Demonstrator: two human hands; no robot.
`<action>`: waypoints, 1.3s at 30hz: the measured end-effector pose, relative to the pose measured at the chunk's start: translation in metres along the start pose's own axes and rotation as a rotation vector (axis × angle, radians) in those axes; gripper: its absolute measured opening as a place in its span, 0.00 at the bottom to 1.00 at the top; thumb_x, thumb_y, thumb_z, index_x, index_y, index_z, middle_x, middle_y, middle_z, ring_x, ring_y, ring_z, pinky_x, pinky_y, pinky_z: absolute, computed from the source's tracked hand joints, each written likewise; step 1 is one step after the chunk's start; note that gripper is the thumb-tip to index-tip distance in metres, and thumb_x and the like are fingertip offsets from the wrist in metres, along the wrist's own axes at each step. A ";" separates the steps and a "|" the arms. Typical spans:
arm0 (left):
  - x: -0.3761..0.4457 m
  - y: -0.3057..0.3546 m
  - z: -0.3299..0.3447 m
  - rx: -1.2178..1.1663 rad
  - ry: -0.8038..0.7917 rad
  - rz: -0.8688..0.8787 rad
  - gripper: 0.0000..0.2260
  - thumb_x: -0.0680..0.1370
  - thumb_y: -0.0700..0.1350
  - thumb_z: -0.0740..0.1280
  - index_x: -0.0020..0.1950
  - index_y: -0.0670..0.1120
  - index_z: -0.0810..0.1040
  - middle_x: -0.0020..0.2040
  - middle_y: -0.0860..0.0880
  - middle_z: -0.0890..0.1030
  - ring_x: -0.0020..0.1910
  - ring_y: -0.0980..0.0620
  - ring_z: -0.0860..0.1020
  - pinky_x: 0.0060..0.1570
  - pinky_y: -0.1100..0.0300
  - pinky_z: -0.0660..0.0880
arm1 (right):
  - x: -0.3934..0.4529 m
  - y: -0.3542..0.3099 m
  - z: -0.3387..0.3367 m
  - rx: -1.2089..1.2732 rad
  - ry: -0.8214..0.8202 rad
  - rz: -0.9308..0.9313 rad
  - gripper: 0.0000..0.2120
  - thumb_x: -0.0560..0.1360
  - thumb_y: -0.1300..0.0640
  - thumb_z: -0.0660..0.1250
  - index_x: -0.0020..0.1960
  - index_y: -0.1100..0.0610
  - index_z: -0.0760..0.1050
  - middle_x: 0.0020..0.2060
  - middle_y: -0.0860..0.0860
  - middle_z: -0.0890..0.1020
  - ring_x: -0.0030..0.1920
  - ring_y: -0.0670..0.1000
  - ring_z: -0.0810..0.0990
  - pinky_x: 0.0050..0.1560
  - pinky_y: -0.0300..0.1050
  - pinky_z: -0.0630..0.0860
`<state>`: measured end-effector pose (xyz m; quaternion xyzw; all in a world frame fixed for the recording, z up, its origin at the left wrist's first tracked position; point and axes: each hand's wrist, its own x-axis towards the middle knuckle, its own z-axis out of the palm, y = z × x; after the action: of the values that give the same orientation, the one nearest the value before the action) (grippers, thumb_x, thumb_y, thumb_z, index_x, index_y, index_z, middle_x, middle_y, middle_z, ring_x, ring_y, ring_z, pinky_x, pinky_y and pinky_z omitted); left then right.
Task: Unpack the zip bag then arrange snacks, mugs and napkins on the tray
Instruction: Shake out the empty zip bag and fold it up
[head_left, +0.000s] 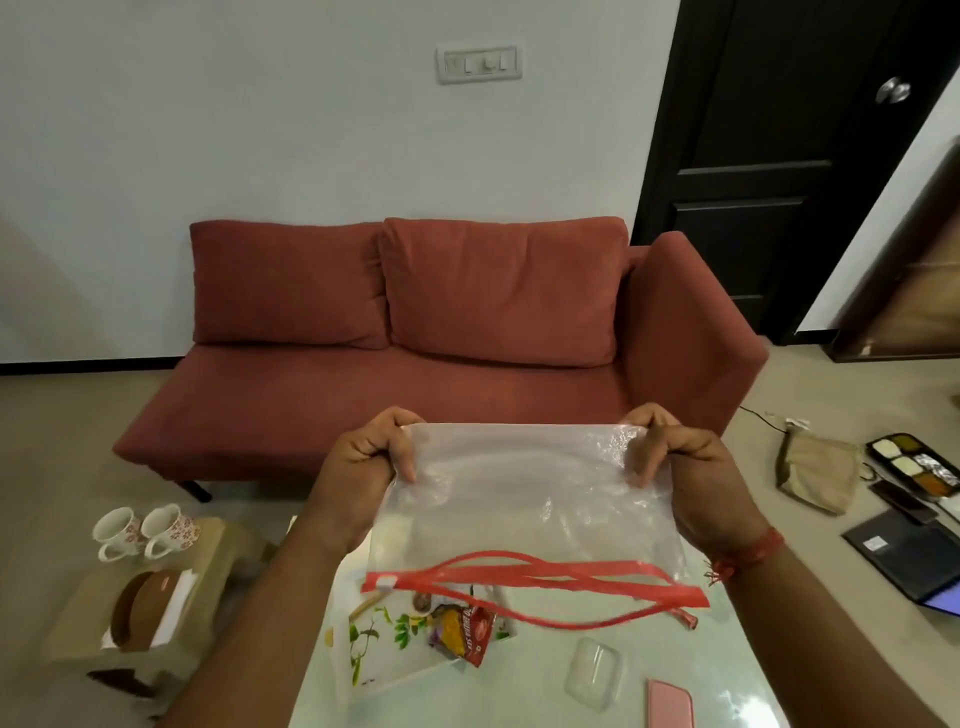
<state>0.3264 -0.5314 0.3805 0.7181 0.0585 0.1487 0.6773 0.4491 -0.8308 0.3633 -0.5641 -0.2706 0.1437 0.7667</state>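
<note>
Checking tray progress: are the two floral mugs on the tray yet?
No, the two floral mugs stand on the small side table, away from the floral tray.

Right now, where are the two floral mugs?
In the head view, the two floral mugs lie tipped, side by side, on a low stool at lower left, beyond a brown bowl.

A rust-red fabric sofa (441, 332) with two back cushions stands against a plain pale wall (260, 130), under a white switch plate (479, 63). To its right is a dark panelled door (769, 171) (round metal knob (892, 90)). The floor is smooth beige tile (67, 431), evenly lit.
</note>
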 end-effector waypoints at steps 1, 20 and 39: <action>0.002 0.001 0.001 0.036 0.004 0.006 0.24 0.64 0.19 0.53 0.24 0.47 0.73 0.44 0.52 0.78 0.43 0.52 0.77 0.40 0.61 0.76 | 0.000 0.001 -0.007 -0.024 -0.032 0.015 0.25 0.67 0.84 0.54 0.27 0.60 0.79 0.45 0.57 0.78 0.44 0.56 0.79 0.42 0.46 0.78; 0.059 0.049 -0.004 -0.415 -0.203 0.000 0.18 0.80 0.44 0.60 0.71 0.48 0.71 0.68 0.39 0.76 0.65 0.41 0.76 0.64 0.45 0.73 | 0.040 -0.010 0.070 -0.350 -0.124 0.338 0.07 0.75 0.61 0.73 0.52 0.61 0.84 0.46 0.60 0.86 0.46 0.60 0.86 0.48 0.56 0.83; -0.001 -0.025 -0.008 0.020 0.114 -0.389 0.10 0.73 0.41 0.73 0.49 0.56 0.80 0.46 0.48 0.85 0.44 0.50 0.83 0.43 0.50 0.82 | 0.027 0.030 0.108 -0.305 0.017 0.362 0.05 0.79 0.60 0.67 0.52 0.54 0.81 0.44 0.51 0.87 0.37 0.55 0.87 0.34 0.51 0.84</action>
<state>0.3264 -0.5220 0.3559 0.6904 0.2356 0.0550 0.6818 0.4112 -0.7215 0.3654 -0.7139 -0.1774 0.2315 0.6367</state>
